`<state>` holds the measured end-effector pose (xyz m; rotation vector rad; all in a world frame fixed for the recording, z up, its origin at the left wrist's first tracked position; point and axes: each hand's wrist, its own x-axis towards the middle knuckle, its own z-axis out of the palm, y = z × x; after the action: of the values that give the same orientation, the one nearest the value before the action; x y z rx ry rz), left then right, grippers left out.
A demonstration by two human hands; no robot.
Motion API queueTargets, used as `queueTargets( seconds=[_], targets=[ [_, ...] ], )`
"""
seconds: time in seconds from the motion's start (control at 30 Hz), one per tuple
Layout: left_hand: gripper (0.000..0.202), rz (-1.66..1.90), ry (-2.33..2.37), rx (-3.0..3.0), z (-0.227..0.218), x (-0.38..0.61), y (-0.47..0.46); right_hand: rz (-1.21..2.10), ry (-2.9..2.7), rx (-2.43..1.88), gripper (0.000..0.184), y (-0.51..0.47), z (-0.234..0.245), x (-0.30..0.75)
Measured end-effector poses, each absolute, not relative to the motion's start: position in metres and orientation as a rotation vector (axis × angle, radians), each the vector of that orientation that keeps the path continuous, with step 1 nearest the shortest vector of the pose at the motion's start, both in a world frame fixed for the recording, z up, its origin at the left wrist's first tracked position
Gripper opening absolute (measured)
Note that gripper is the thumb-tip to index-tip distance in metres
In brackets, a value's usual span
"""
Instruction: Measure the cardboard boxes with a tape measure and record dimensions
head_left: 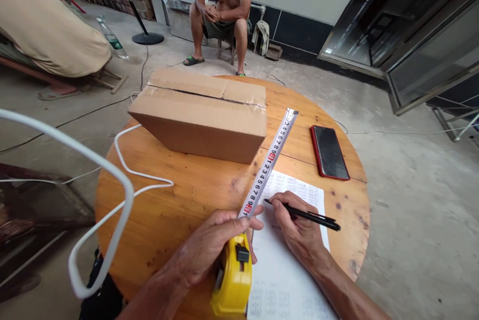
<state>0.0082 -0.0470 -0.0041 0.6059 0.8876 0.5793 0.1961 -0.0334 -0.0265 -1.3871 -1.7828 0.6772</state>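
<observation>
My left hand (220,233) is closed around a yellow tape measure (237,275), its thumb pressed on the blade. The white blade (267,165) sticks out up and to the right, past the near right corner of a closed cardboard box (202,115). Between the fingers of my right hand (297,223) is a black pen (312,218), its tip close to the paper. That hand rests on a white sheet (273,260) covered in handwritten figures, which lies partly under the tape measure.
The round wooden table (198,190) also bears a phone (330,153) in a red case, at the right. A white cable (127,180) loops over the left edge. Beyond the table a person (224,6) sits on a stool, and a bottle (112,38) stands on the floor.
</observation>
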Motion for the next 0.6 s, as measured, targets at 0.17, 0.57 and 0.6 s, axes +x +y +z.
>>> queueTargets(
  seconds=[0.17, 0.57, 0.6],
  targets=[
    [0.029, 0.574, 0.907, 0.609, -0.0032, 0.0092, -0.0453, 0.68, -1.779, -1.4, 0.014, -0.0325, -0.025, 0.1957],
    [0.029, 0.568, 0.888, 0.603, -0.0054, 0.0074, -0.0456, 0.624, -1.812, -1.387, 0.016, -0.0319, -0.0246, 0.1965],
    [0.029, 0.567, 0.89, 0.601, -0.0055, 0.0074, -0.0454, 0.626, -1.813, -1.39, 0.015, -0.0318, -0.0243, 0.1962]
  ],
)
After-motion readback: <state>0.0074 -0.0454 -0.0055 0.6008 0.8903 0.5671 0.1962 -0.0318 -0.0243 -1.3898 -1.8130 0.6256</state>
